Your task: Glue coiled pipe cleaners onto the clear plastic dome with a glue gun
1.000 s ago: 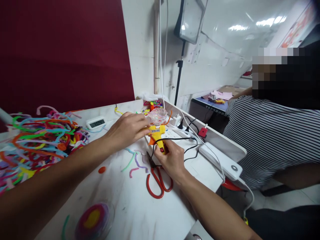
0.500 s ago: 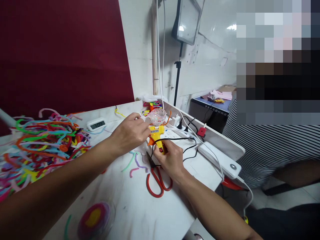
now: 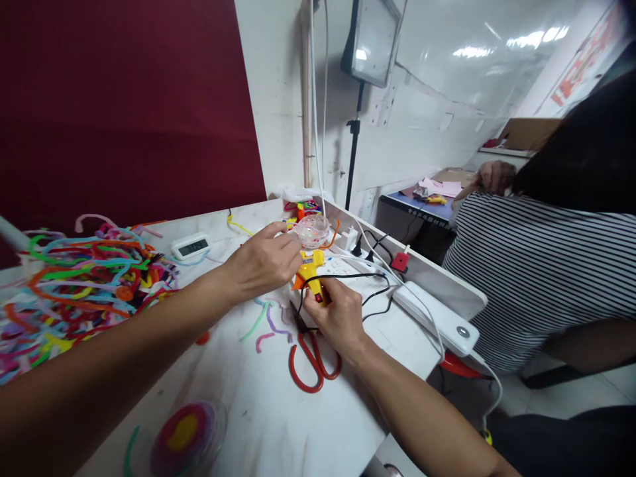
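Grips one yellow plastic glue gun (image 3: 312, 265) in the right hand (image 3: 338, 311), with fingers curled closed around the smooth, slanting handle. Keeps to the white, faintly marbled tabletop (image 3: 268, 411), near the raised boards at its far corner. Bends the fingers of the left hand (image 3: 268, 262) just left of the glue gun, with fingertips near the front end; cannot tell any pinched thing, or any contact, there. Has one thin black cord (image 3: 348, 275) looped across the glue gun's handle.

Just beyond the glue gun: one clear, rounded, glossy container (image 3: 313, 232). Just below: one pair of scissors (image 3: 318, 363) with two red loop handles. Below and left: three short fuzzy strips (image 3: 278, 326), one green, one purple, one pink. Farther below left: one round tub (image 3: 183, 434) with purple and yellow contents. Well left: a tangled heap of fuzzy strips (image 3: 89, 285), too many to count, and one white timer (image 3: 191, 246).

To the glue gun's right: two black plugs (image 3: 356, 248), one boxy red plug (image 3: 400, 262), one long white plastic box (image 3: 434, 318) with a round button; well beyond, one person in a striped top (image 3: 546, 278).
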A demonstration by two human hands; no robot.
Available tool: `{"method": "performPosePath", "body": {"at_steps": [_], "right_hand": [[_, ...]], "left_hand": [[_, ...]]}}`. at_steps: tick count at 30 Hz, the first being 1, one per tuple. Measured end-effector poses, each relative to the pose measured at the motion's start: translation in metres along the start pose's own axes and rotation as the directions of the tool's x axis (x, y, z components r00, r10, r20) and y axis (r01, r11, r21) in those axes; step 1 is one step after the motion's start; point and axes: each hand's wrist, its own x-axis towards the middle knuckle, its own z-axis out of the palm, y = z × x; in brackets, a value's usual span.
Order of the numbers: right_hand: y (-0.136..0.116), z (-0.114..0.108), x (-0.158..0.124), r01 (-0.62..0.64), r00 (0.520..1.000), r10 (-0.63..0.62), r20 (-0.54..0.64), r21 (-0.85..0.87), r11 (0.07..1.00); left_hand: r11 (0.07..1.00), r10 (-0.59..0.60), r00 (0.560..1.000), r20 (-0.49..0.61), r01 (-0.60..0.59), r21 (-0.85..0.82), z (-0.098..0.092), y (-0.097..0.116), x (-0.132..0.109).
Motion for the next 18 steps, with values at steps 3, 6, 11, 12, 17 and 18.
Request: {"method": "performPosePath", "body": {"at_steps": [3, 6, 11, 12, 17, 18], "right_hand": [[0.001, 0.001, 0.000, -0.009, 1.000, 0.009, -0.005, -0.009, 1.000], [0.002, 0.001, 0.001, -0.015, 1.000, 0.015, -0.003, -0.009, 1.000], [0.002, 0.001, 0.001, -0.008, 1.000, 0.008, -0.017, -0.007, 1.000], [0.002, 0.001, 0.001, -0.007, 1.000, 0.007, -0.021, -0.007, 1.000], [0.002, 0.001, 0.001, -0.004, 1.000, 0.004, -0.024, -0.005, 1.000], [0.002, 0.001, 0.001, -0.005, 1.000, 0.005, -0.025, -0.005, 1.000]], "left_hand": [[0.998, -0.053, 0.998, 0.027, 0.054, -0.037, 0.005, -0.004, -0.001], [0.985, -0.125, 0.991, 0.057, 0.131, -0.114, 0.010, -0.009, -0.001], [0.937, -0.254, 0.956, 0.145, 0.281, -0.209, 0.015, -0.017, -0.003], [0.916, -0.289, 0.943, 0.167, 0.323, -0.237, 0.016, -0.020, -0.004], [0.823, -0.405, 0.882, 0.241, 0.466, -0.324, 0.022, -0.032, -0.013], [0.806, -0.423, 0.873, 0.243, 0.485, -0.339, 0.024, -0.033, -0.015]]}}
